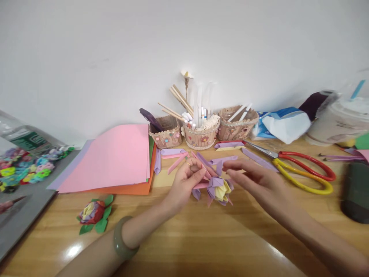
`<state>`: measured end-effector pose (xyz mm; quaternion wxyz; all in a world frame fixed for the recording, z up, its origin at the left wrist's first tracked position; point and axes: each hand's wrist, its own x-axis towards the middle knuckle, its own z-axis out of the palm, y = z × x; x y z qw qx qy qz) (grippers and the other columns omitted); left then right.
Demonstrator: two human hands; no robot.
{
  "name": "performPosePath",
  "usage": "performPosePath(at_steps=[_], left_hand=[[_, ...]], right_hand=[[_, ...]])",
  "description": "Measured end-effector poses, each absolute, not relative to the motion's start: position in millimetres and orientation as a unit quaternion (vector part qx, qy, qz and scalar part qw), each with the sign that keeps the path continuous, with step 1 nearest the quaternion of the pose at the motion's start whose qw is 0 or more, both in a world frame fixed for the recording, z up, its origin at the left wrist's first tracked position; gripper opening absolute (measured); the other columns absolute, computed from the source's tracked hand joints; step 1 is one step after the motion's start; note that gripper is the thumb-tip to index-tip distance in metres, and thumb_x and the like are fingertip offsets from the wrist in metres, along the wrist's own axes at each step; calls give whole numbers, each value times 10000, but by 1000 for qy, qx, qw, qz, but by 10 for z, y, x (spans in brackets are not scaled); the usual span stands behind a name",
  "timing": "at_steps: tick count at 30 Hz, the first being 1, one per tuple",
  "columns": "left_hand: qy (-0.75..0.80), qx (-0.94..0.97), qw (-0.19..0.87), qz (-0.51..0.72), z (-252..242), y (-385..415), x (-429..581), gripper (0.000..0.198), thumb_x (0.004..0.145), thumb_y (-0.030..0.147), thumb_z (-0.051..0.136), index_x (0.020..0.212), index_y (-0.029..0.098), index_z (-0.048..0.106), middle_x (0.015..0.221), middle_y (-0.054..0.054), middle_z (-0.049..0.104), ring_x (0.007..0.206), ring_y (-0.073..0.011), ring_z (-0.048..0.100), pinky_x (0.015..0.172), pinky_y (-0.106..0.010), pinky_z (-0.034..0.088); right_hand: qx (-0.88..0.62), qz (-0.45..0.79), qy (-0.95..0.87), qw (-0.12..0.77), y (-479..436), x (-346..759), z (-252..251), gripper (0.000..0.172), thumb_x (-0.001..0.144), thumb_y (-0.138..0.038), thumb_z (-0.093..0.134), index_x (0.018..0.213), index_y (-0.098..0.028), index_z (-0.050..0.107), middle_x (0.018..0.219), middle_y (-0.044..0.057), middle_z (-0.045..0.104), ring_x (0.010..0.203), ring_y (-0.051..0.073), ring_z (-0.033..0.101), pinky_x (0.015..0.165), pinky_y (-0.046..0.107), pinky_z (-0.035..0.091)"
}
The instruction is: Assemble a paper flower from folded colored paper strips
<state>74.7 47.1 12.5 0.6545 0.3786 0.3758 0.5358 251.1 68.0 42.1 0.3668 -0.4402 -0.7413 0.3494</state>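
Observation:
In the head view, my left hand pinches the folded paper strips at the left side of a yellow and purple paper flower. Pink and purple strips stick out around the flower. Just right of it, my right hand has its fingers apart, the fingertips close to a purple paper piece. Behind the hands lie more folded strips, among them a purple one and a pink and purple pair.
Stacked coloured paper and a finished-looking paper flower are at the left. Decorated baskets stand by the wall. Red and yellow scissors, a tissue pack, a plastic cup and a dark object are at the right.

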Motion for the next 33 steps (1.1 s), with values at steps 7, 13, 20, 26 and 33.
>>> performPosePath(at_steps=[7,13,20,26,33], left_hand=[[373,458,615,522,137,403,790,191,708,239,688,780,151,534,778,-12,608,718,-97,567,652,-200,456],[439,513,503,540,110,354,839,138,719,213,668,833,141,637,819,-48,660,752,-132,597,699,-242,481],[437,577,399,563,115,329,814,110,756,177,635,835,159,709,831,-64,702,795,-155,627,730,-264,506],[413,596,372,580,94,338,816,139,766,153,628,871,179,716,872,-67,717,854,-169,645,799,-300,523],[392,666,275,572,46,349,820,272,793,97,582,1017,221,676,970,-57,714,957,-178,629,869,-355,518]], right_hand=[[-398,330,-768,378,594,2457,377,99,799,-266,590,832,-201,656,752,16,684,623,133,611,547,243,500],[-311,135,-833,438,540,2473,267,178,794,-109,589,935,-214,616,808,40,676,717,155,624,626,279,514],[-305,99,-842,433,542,2476,277,188,800,-117,596,968,-199,591,824,47,660,739,151,610,634,279,515],[-295,2,-851,434,535,2495,250,197,782,-113,624,961,-195,610,816,44,697,691,152,627,611,288,510],[-312,-61,-838,444,564,2516,221,210,760,-103,654,961,-158,628,837,66,725,738,167,666,699,296,512]])
